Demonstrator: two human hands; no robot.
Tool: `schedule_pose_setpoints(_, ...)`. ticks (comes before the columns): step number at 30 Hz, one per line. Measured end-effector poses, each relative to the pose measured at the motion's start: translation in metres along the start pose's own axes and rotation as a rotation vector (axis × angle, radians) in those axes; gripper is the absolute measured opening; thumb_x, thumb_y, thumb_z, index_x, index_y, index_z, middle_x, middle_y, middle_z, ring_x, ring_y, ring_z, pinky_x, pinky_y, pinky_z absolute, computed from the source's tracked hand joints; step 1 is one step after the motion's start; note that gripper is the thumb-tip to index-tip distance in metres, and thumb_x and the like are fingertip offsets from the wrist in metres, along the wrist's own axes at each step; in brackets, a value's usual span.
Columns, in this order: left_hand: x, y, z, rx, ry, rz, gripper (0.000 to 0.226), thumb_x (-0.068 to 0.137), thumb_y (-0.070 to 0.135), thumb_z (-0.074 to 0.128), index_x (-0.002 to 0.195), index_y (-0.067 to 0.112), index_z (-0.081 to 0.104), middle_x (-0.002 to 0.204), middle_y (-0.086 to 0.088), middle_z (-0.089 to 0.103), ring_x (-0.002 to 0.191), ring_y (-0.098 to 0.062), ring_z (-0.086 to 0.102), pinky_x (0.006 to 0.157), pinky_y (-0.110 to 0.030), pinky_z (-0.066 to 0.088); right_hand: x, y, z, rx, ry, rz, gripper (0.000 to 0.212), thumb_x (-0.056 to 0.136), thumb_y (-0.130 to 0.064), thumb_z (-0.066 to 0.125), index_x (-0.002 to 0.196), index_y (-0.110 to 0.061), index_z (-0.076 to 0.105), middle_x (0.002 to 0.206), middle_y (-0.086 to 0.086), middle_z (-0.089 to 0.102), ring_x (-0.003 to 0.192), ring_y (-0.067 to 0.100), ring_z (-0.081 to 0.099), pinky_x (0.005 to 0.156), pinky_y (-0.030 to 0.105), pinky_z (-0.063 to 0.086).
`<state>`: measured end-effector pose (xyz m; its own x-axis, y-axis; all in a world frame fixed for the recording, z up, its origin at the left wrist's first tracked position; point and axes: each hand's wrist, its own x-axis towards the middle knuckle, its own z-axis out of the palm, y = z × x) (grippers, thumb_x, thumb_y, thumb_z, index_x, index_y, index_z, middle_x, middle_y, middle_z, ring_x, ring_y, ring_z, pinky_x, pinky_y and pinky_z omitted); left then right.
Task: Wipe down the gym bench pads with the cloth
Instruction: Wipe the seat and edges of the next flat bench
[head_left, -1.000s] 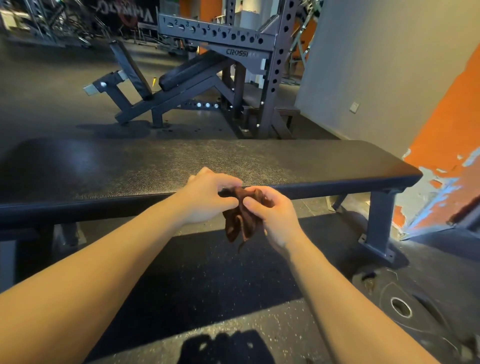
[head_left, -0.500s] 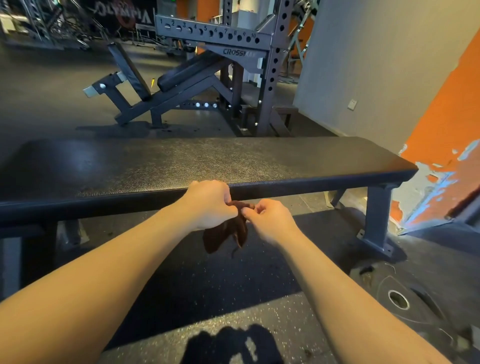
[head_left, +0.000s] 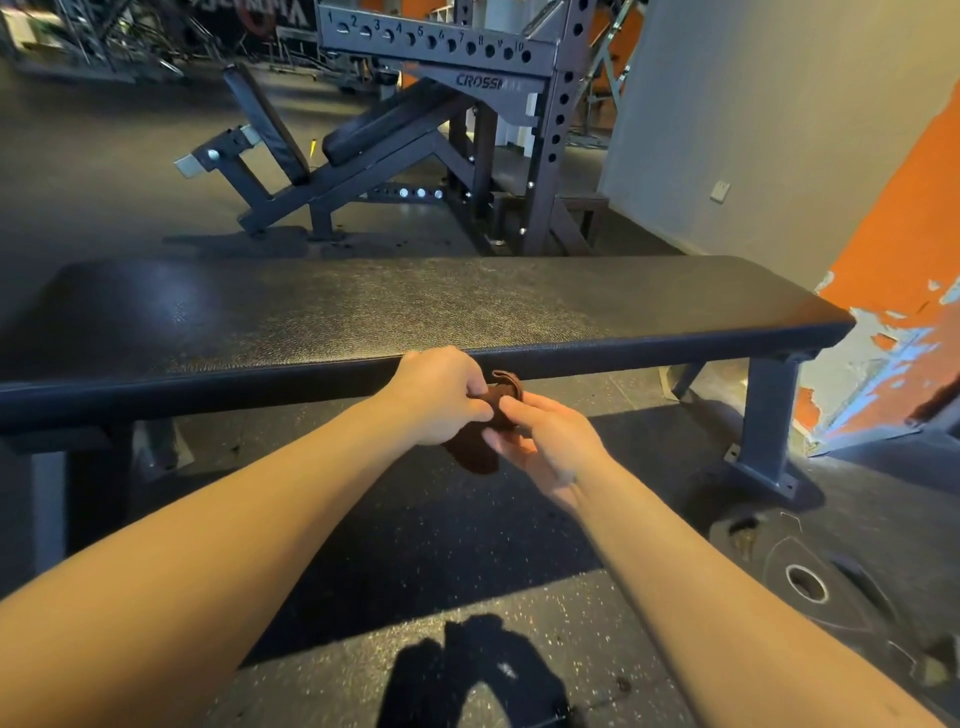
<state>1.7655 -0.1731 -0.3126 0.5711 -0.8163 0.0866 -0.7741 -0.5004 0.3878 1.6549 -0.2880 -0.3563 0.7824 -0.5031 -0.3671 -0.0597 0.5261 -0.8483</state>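
A long flat bench with a black textured pad (head_left: 363, 312) runs across the view in front of me. Just before its near edge I hold a small dark brown cloth (head_left: 485, 441), bunched and folded between both hands. My left hand (head_left: 441, 395) pinches its upper left part with curled fingers. My right hand (head_left: 545, 441) grips it from the right, fingers slightly blurred. Most of the cloth is hidden behind my fingers; a fold sticks up above them and a lobe hangs below.
An incline bench (head_left: 374, 130) and a grey power rack (head_left: 545, 104) stand behind the flat bench. A weight plate (head_left: 810, 582) lies on the rubber floor at lower right. A grey and orange wall (head_left: 831, 156) closes the right side. The bench leg (head_left: 769, 415) stands at right.
Both hands have lifted a little toward the bench's near edge while gathering the cloth into a tighter bundle; less of it hangs below them now.
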Motion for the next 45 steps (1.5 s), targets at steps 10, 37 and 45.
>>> schedule_pose_setpoints(10, 0.0, -0.023, -0.01, -0.139, -0.007, 0.007, 0.018, 0.095, 0.033, 0.064, 0.104, 0.029, 0.079, 0.108, 0.016, 0.073, 0.106, -0.009, 0.062, 0.109, -0.048, 0.042, 0.019, 0.011, 0.009, -0.165, 0.304, -0.266, 0.015, 0.092, -0.008, 0.073, 0.104, -0.018, 0.071, 0.107, 0.008, 0.075, 0.092, 0.018, 0.076, 0.086, 0.04, 0.063)
schedule_pose_setpoints(37, -0.02, -0.112, -0.051, 0.318, 0.272, -0.116, 0.031, 0.095, 0.045, 0.065, 0.125, 0.037, 0.07, 0.131, 0.004, 0.062, 0.123, -0.022, 0.046, 0.101, -0.046, 0.039, 0.067, 0.018, 0.039, -0.296, 0.743, -0.619, 0.019, 0.096, -0.026, 0.069, 0.103, -0.036, 0.055, 0.119, -0.003, 0.054, 0.097, 0.011, 0.06, 0.094, 0.033, 0.054)
schedule_pose_setpoints(45, -0.02, -0.116, -0.056, 0.333, 0.261, -0.126, 0.026, 0.095, 0.044, 0.067, 0.119, 0.037, 0.072, 0.13, 0.005, 0.063, 0.122, -0.021, 0.046, 0.099, -0.045, 0.038, 0.041, 0.068, 0.106, -0.441, 0.366, -0.649, 0.022, 0.095, -0.022, 0.073, 0.105, -0.035, 0.058, 0.113, -0.01, 0.052, 0.099, 0.004, 0.06, 0.079, 0.012, 0.051)
